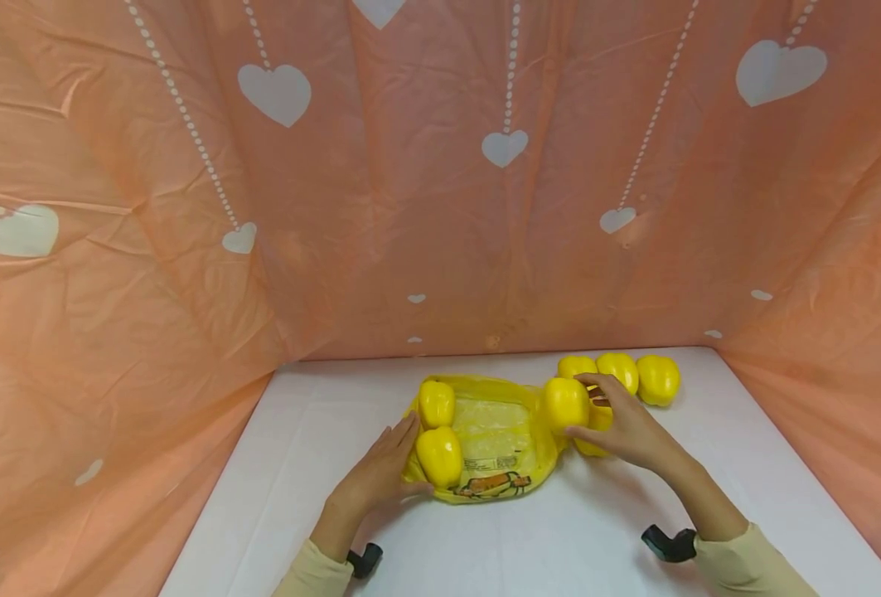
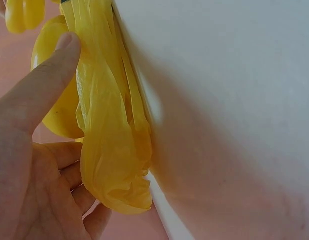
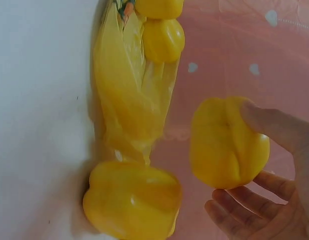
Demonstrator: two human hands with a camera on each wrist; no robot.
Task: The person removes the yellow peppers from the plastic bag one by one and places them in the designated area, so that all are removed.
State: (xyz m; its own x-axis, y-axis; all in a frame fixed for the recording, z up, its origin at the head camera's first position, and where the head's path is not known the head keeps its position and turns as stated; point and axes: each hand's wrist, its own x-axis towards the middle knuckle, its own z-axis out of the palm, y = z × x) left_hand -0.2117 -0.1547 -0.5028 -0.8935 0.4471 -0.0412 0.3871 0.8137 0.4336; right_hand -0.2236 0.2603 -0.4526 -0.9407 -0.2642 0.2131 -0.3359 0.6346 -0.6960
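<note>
A thin yellow plastic bag [image 1: 496, 423] with printing lies on the white table. Two yellow bell peppers, a far one [image 1: 436, 404] and a nearer one [image 1: 439, 458], sit at its left end. My left hand [image 1: 380, 464] rests against that end, thumb and fingers spread along the plastic [image 2: 109, 135]. Above the bag's right edge, my right hand [image 1: 637, 431] holds another yellow bell pepper [image 1: 565, 404] between thumb and fingers. Below that hand, a further bell pepper [image 3: 132, 200] sits on the table beside the bag, partly hidden in the head view.
Three more yellow bell peppers stand in a row at the back right, the rightmost [image 1: 658, 381] fully visible. A peach curtain [image 1: 440, 207] with white hearts surrounds the white table [image 1: 530, 547] at the back and sides. Black wrist devices [image 1: 667, 544] are on both forearms.
</note>
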